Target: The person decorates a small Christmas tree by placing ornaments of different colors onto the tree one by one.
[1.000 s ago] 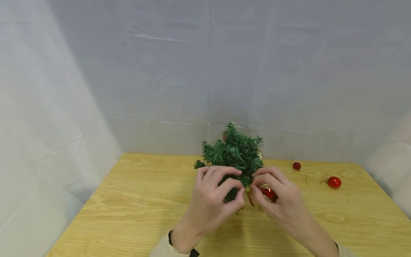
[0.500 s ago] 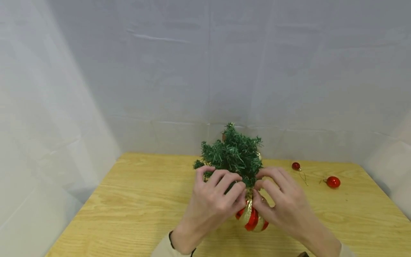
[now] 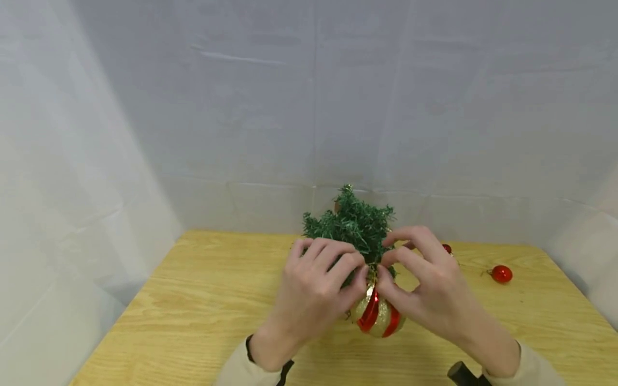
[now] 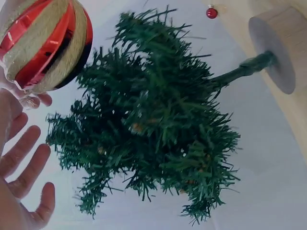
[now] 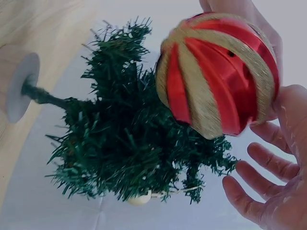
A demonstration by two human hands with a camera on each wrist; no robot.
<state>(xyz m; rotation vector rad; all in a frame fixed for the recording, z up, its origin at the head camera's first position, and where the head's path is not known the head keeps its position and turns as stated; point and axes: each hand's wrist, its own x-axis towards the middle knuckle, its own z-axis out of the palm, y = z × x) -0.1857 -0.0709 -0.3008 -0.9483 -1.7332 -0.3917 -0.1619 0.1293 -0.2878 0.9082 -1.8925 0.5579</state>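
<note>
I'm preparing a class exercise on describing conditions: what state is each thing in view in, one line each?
Tree: upright on its round base
Striped ornament: cap uppermost, held at its top
Left hand: pinching at that top
Right hand: pinching there too
Bright red ornament: lying on the table
Dark red ornament: partly hidden in the head view
Pale ornament: at the branches

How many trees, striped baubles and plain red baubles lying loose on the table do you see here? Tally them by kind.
Tree: 1
Striped red-and-gold bauble: 1
Loose red baubles: 2
Total: 4
</note>
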